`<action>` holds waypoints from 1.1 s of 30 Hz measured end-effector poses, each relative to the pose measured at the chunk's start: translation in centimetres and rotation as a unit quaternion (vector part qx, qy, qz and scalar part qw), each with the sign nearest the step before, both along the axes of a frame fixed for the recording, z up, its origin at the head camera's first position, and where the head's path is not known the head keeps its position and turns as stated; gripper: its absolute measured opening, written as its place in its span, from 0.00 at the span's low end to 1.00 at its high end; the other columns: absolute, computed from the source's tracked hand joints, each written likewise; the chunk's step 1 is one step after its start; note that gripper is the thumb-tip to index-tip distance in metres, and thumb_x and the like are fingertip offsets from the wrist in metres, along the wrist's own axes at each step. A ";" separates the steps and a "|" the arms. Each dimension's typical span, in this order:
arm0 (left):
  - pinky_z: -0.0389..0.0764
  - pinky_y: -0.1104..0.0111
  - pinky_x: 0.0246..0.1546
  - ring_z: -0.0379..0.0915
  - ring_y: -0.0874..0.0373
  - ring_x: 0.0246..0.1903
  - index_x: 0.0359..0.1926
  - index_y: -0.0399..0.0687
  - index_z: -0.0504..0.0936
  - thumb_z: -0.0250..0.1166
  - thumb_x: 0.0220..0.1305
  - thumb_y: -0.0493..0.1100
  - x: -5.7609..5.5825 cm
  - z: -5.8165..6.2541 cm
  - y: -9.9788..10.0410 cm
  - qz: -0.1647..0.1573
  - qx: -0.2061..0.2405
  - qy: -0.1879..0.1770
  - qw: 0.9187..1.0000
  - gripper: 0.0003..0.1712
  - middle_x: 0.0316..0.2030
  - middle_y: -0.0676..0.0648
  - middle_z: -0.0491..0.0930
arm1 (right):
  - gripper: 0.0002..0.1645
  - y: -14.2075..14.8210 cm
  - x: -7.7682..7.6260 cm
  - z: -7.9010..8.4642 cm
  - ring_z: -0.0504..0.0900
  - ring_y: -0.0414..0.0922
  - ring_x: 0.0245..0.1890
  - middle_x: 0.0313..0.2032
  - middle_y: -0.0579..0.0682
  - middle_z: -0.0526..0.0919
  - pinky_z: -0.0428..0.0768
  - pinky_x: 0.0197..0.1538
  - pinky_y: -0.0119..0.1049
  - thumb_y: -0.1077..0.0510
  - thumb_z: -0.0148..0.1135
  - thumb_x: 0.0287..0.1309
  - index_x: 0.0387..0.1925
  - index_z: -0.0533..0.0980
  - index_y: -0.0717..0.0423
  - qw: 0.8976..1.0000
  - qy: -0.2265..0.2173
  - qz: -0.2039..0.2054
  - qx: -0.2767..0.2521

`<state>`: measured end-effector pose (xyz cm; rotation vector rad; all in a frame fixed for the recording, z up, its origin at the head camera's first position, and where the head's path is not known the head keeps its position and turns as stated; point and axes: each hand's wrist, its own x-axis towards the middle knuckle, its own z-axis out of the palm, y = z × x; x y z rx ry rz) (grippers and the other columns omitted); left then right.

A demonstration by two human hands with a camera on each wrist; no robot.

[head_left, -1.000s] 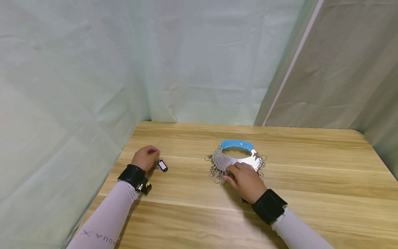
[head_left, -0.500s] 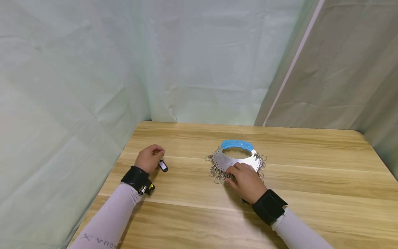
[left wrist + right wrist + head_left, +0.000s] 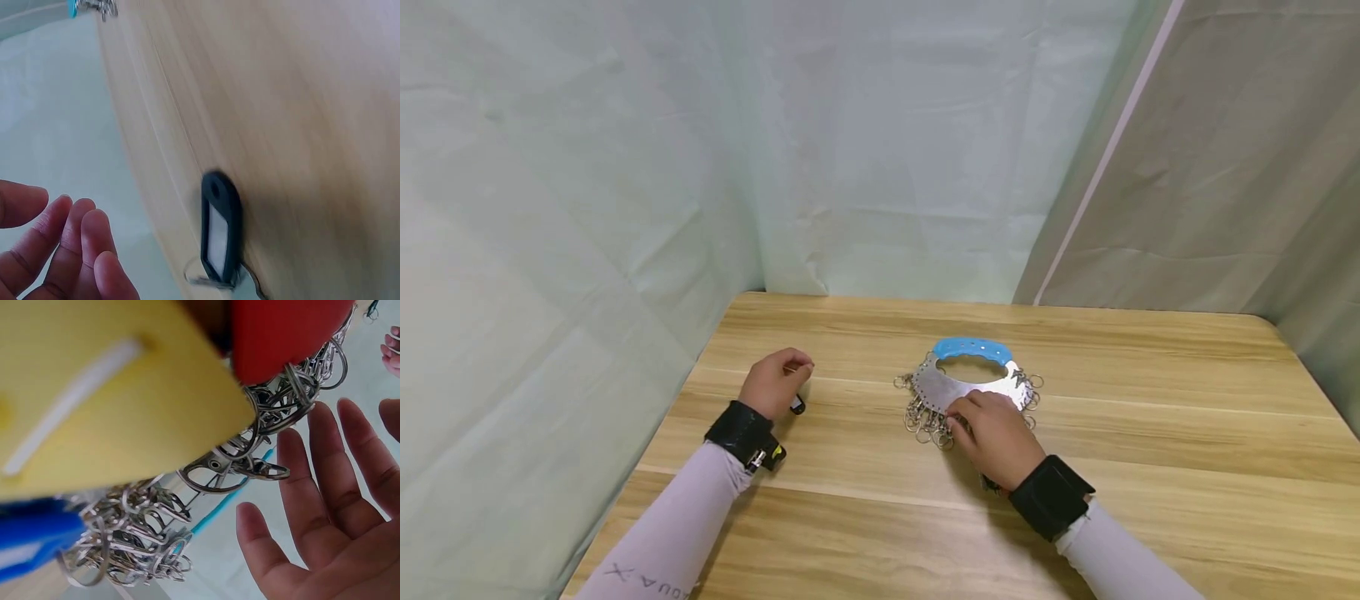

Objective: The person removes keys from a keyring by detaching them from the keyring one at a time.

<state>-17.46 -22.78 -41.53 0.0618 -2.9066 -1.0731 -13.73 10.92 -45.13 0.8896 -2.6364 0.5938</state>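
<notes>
My left hand hovers by a black key tag with a white label, which lies on the table and is mostly hidden in the head view. In the left wrist view, the loosely bent fingers have nothing between them, apart from the tag. My right hand covers the lower part of a metal key-ring holder with a blue grip. Its relaxed fingers are beside the clips and rings; whether they touch is unclear. Yellow, red and blue tags fill the near part of that view.
The wooden table spreads around both hands. Pale curtains hang behind it and at the sides. Black straps sit on both wrists.
My left hand has moved right, from beside the black key tag to over it, covering more of it. My right hand has hardly shifted, with its thumb slightly moved.
</notes>
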 end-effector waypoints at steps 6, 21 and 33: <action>0.75 0.64 0.31 0.72 0.55 0.33 0.41 0.48 0.79 0.59 0.67 0.43 0.4 0.2 1.4 -0.022 0.010 0.003 1.000 0.06 0.34 0.49 0.78 | 0.05 0.4 0.0 0.1 0.76 0.42 0.36 0.33 0.43 0.78 0.70 0.50 0.48 0.56 0.62 0.59 0.37 0.79 0.51 1.000 -0.002 -0.006 -0.011; 0.75 0.64 0.34 0.74 0.59 0.33 0.40 0.49 0.80 0.61 0.65 0.43 1.2 0.7 4.4 -0.076 0.077 0.007 0.994 0.05 0.34 0.52 0.79 | 0.06 1.0 0.0 0.9 0.78 0.44 0.39 0.36 0.45 0.80 0.72 0.49 0.48 0.59 0.58 0.62 0.39 0.79 0.54 0.998 -0.023 -0.001 -0.059; 0.75 0.65 0.31 0.75 0.57 0.31 0.38 0.47 0.81 0.63 0.62 0.40 1.5 0.7 6.1 -0.102 0.137 -0.019 0.985 0.04 0.31 0.50 0.80 | 0.07 2.7 -0.2 0.8 0.78 0.47 0.40 0.36 0.47 0.80 0.70 0.51 0.49 0.62 0.56 0.62 0.41 0.77 0.55 0.997 -0.043 -0.030 -0.050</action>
